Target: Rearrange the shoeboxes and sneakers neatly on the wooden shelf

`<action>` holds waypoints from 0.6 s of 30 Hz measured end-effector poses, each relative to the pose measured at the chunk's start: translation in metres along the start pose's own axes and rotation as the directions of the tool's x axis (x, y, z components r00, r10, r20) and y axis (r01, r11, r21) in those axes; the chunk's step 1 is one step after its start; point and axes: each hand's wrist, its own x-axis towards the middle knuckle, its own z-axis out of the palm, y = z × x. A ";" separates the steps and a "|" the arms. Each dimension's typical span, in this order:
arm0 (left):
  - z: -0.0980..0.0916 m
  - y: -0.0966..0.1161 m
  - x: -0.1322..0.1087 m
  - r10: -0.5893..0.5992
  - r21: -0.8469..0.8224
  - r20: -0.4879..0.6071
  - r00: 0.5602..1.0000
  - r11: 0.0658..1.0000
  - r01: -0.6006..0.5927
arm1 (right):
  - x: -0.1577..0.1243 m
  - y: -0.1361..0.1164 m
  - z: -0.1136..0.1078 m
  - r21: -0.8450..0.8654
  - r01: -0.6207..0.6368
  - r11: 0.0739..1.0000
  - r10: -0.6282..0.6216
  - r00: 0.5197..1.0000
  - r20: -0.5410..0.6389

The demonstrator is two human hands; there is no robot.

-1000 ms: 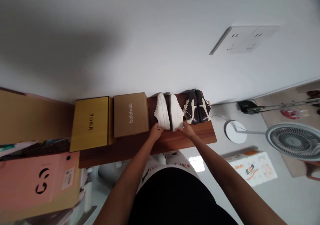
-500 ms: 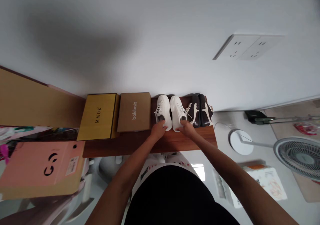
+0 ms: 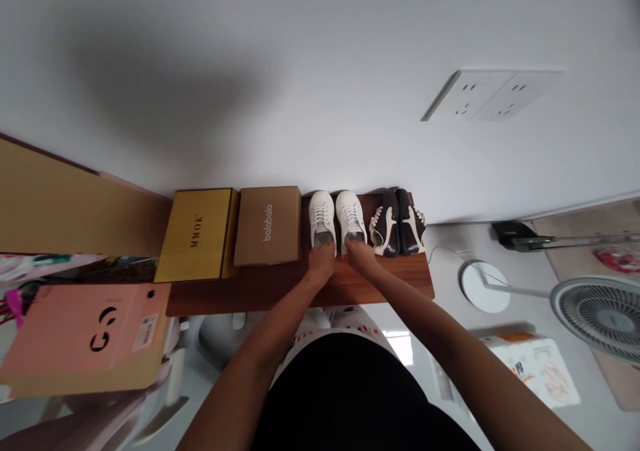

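Note:
Two white lace-up sneakers stand side by side on a reddish-brown wooden shelf top (image 3: 280, 289), toes toward the wall. My left hand (image 3: 321, 259) grips the heel of the left white sneaker (image 3: 321, 209). At the heel of the right white sneaker (image 3: 349, 209), my right hand (image 3: 359, 254) is closed round the back edge. My fingers partly hide both heels. Just right of them sits a pair of dark brown sneakers (image 3: 399, 223) with cream stripes and laces. Left of the white pair lies a brown shoebox (image 3: 268, 225) marked "balabala".
A yellow MMOK box (image 3: 197, 235) lies at the shelf's left part, with a pink box (image 3: 95, 334) lower left. A wall socket plate (image 3: 493, 95) is above right. On the floor at right are a white fan (image 3: 607, 319) and a white package (image 3: 540, 371).
Both white sneakers have shifted slightly left, toward the brown box, and turned straighter with their tops more upward. My hands moved along with them. The gap to the dark sneakers is wider.

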 end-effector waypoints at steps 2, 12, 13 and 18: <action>0.001 -0.001 0.001 -0.012 0.000 -0.005 1.000 1.000 0.012 | 0.002 -0.002 0.004 0.003 -0.002 1.000 0.002 1.000 -0.006; 0.010 -0.009 0.005 -0.027 -0.126 -0.122 0.992 0.992 0.012 | 0.015 -0.008 0.015 0.038 -0.012 0.999 0.014 0.999 -0.038; 0.010 -0.009 0.005 -0.026 -0.142 -0.136 0.990 0.990 0.006 | 0.017 -0.009 0.016 0.037 -0.012 0.999 0.014 0.999 -0.047; 0.007 -0.006 0.002 -0.003 -0.059 -0.147 0.989 0.998 -0.006 | 0.016 -0.014 0.018 0.028 0.034 0.999 -0.030 0.991 -0.129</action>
